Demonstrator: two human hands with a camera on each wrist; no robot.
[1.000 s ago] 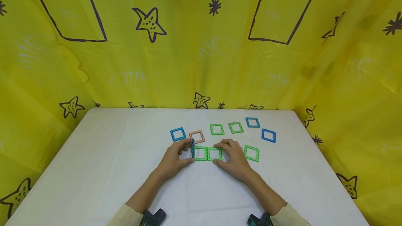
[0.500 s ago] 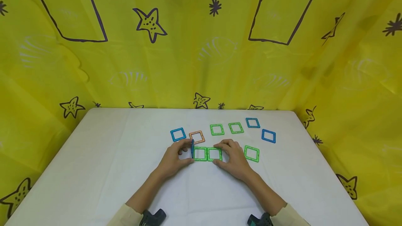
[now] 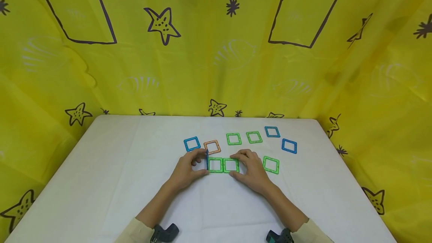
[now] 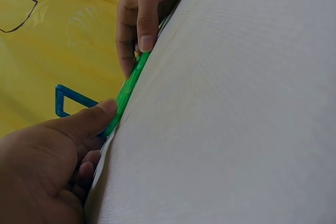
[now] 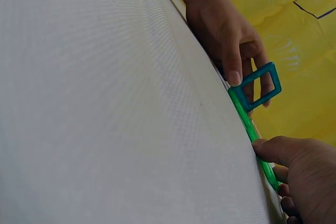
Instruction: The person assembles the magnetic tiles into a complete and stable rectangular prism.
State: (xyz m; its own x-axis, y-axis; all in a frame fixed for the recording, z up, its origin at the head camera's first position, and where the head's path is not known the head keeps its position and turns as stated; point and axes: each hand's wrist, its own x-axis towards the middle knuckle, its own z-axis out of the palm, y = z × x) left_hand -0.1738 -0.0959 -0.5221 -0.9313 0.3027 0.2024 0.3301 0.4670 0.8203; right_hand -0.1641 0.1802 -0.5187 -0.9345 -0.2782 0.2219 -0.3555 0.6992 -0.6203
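Note:
Two green square magnetic tiles lie flat side by side, the left green tile (image 3: 216, 159) against the right green tile (image 3: 227, 159). A blue magnetic tile (image 5: 273, 83) stands upright along the left one's outer edge. My left hand (image 3: 187, 168) spans this joint, thumb at the near corner and fingers at the far side, holding the blue tile against the green one. With thumb in front and index finger behind, my right hand (image 3: 251, 170) grips the right green tile. The left wrist view shows the green edge (image 4: 126, 92) between both hands; the left fingers are partly hidden there.
Behind the hands lie a blue tile (image 3: 192, 149), an orange tile (image 3: 217, 146), two green ones and two more blue ones. Another green tile (image 3: 271, 172) lies right of my right hand. A yellow patterned curtain (image 3: 216, 78) surrounds the white table (image 3: 118, 183).

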